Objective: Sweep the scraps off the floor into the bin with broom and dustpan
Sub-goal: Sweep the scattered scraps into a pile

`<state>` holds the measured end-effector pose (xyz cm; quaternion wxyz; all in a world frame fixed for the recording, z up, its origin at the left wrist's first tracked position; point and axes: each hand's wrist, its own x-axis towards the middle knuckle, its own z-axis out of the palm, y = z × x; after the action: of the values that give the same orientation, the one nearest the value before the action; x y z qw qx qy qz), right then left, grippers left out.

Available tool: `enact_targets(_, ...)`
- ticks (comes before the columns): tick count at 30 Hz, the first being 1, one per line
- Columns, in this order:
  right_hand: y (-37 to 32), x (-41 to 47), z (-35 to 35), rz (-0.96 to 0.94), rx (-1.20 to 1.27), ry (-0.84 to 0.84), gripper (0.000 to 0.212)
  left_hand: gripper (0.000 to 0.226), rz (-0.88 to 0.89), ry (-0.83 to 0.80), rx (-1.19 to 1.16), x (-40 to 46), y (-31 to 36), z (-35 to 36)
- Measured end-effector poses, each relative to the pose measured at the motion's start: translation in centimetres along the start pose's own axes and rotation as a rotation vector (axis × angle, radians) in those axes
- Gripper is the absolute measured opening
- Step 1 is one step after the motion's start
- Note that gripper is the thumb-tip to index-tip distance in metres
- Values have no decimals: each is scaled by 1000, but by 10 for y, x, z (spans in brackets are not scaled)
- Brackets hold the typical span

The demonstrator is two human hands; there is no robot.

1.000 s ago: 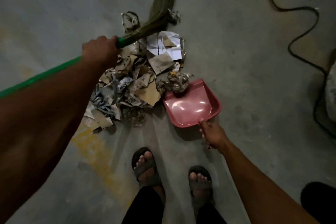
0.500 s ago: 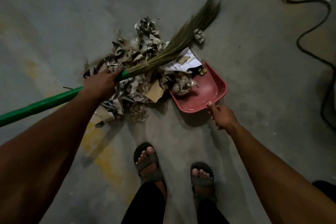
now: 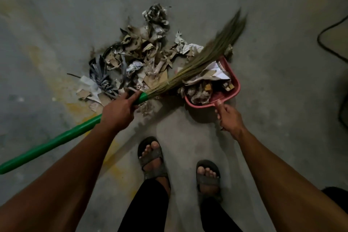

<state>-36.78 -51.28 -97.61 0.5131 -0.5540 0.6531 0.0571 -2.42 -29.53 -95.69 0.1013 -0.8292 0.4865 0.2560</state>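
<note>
A pile of paper and cardboard scraps lies on the grey concrete floor ahead of my feet. My left hand grips the green handle of a grass broom, whose bristles lie slanted across the right side of the pile and over the dustpan's mouth. My right hand holds the handle of a red dustpan set on the floor to the right of the pile. Crumpled paper and cardboard pieces fill much of the pan. No bin is in view.
A black cable loops over the floor at the upper right. My sandalled feet stand just behind the pile and the pan. Yellow stains mark the floor at the left. A dark object sits at the lower right edge.
The broom swept rightward across the pile, pushing scraps into the dustpan. The pan went from nearly bare to holding much paper, and my right hand kept hold of it.
</note>
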Motion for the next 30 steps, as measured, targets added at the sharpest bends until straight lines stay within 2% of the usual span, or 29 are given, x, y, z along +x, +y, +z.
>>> enact_targets(6, 3, -22, -9, -35, 142, -30, 60, 58, -26, 129, -186, -28, 15, 3)
enact_targets(13, -14, -44, -29, -75, 214, 4, 58, 55, -122, 264, -395, -37, 47, -32)
enact_targets(17, -18, -57, -44, -88, 218, 12, 61, 61, -203, 259, -464, -44, 64, -60)
enact_targets(22, -17, -79, -70, -93, 261, 36, 60, 58, -215, 267, -593, -50, 98, -94)
enact_targets(28, -8, -111, -113, -121, 312, 86, 57, 84, -277, 224, -712, -47, 150, -129)
enact_targets(30, 1, -122, -128, -117, 334, 109, 58, 86, -273, 207, -730, -48, 170, -141)
